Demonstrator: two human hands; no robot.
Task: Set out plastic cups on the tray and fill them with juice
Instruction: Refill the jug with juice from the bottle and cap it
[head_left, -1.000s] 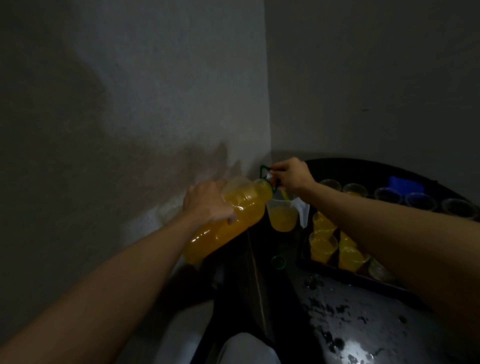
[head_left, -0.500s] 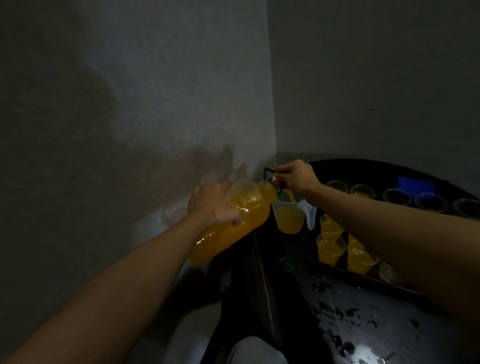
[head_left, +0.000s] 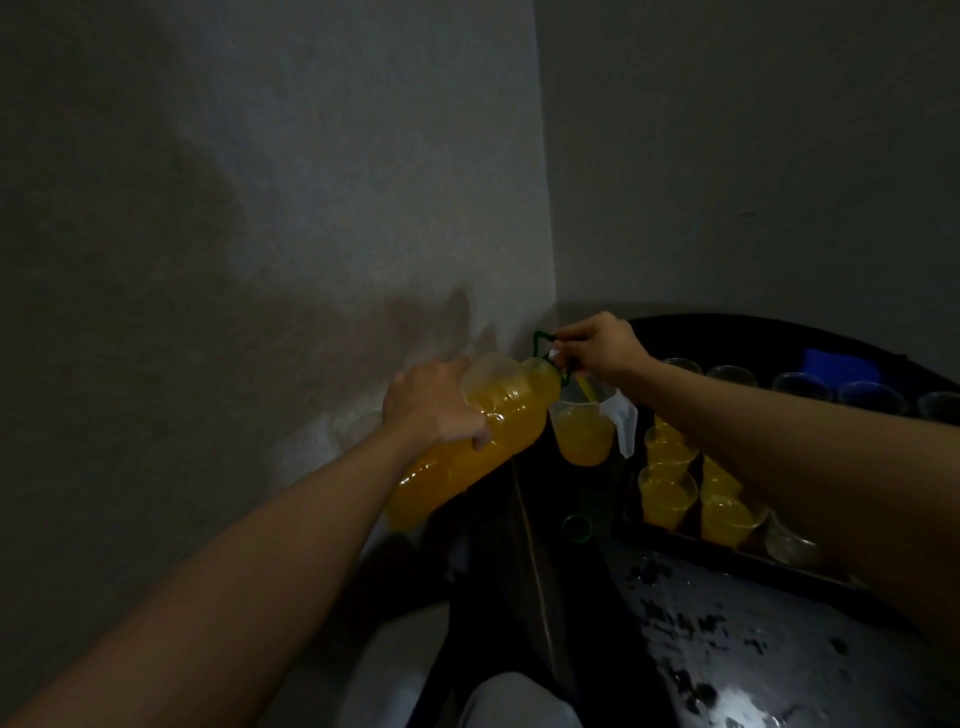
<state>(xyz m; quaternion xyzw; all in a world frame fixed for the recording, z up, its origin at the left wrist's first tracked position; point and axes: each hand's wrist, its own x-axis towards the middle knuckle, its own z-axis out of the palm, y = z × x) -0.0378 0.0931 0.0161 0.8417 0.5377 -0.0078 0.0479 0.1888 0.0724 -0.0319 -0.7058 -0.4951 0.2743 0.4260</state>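
My left hand (head_left: 434, 402) grips the body of a large clear bottle of orange juice (head_left: 467, 441), tilted with its neck to the right. My right hand (head_left: 602, 345) holds the bottle's green carry handle (head_left: 545, 343) at the neck. A thin stream of juice runs into a clear plastic jug (head_left: 584, 431), about half full. Right of the jug, a dark tray (head_left: 691, 545) carries several cups filled with juice (head_left: 667, 493) and an empty cup (head_left: 789, 540). A row of empty cups (head_left: 732, 376) lines the far side.
A green bottle cap (head_left: 577, 528) lies on the dark, wet table (head_left: 779, 649) in front of the jug. A blue object (head_left: 841, 366) sits at the back right. Walls meet in a corner close behind the bottle and jug.
Both hands keep the bottle tilted over the jug, and the juice level in the jug has risen a little. The view has shifted slightly.
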